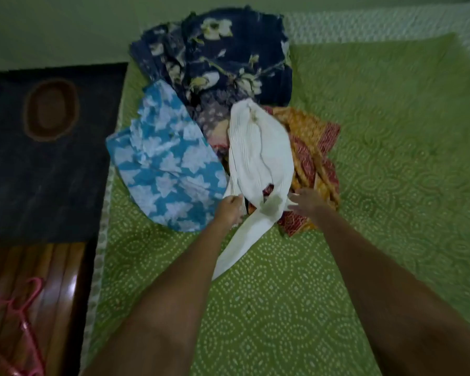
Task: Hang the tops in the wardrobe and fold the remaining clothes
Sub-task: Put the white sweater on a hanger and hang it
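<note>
Hands flank the white garment [258, 156]: left [229, 210] pinches its edge, right [307, 202] spread, touching it.

The right hand [308, 203] is smeared by motion blur, so its fingers cannot be told apart. Part of the orange and red garment [314, 147] is covered by the white garment [258, 156]. Left of the white garment, the pink hangers [22, 308] are cut off by the frame's edge.
</note>
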Demonstrator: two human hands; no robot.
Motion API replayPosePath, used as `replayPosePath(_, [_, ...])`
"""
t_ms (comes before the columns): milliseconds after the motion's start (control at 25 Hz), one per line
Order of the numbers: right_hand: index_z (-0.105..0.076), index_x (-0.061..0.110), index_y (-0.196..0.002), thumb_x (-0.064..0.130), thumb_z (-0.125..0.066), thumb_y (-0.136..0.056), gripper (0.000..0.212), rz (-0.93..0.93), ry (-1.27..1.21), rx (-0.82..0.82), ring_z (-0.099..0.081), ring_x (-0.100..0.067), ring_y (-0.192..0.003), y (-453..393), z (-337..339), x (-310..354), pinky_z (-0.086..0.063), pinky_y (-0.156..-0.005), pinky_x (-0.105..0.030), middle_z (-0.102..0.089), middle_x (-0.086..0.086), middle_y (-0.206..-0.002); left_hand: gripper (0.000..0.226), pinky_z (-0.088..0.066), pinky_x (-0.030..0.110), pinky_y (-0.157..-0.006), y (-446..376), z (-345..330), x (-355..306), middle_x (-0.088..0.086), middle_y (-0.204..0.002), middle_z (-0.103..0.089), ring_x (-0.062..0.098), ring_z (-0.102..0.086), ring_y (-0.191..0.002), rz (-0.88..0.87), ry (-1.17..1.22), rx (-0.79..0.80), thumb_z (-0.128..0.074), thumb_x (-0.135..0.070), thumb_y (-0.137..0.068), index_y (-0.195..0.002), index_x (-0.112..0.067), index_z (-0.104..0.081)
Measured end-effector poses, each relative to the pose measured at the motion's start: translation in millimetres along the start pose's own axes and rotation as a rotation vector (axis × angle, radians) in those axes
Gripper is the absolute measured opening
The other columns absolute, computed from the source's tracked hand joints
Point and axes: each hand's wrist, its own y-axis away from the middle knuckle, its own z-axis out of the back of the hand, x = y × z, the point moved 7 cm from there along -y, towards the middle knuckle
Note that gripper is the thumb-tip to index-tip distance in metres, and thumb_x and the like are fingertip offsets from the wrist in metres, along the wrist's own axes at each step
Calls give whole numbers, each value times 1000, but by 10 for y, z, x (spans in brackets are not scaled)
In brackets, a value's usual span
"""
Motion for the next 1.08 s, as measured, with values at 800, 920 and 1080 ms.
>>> replayPosePath(800, [-61, 8, -82, 18, -53, -95, 18, 59, 593, 247, -54, -14, -54, 244, -384, -788, -43, -45, -20, -60, -11, -75, 57, -44, 37, -99, 136, 919, 806, 17, -138, -48, 31, -51, -121, 82, -991, 37, -62, -22, -90, -140, -4, -39])
replayPosePath(920, [-61, 10, -79, 17, -54, -93, 17, -184, 961, 485, -53, -8, -43, 687, -451, -1313, -44, -45, -20, -56, -6, -64, 75, -42, 42, -105, 544, 1257, 1306, 20, -146, -37, 32, -47, -127, 380, -1158, 162, -66, -17, -89, -148, -2, -22])
replayPosePath(1080, [-59, 5, -122, 21, -52, -95, 32, -55, 1234, 345, -61, -23, -107, 527, -491, -1397, -48, -82, -28, -62, -9, -120, 47, -40, 38, -105, 447, 1292, 1259, 17, -144, -42, 31, -45, -128, 226, -1208, -44, -47, -24, -98, -139, -4, -41])
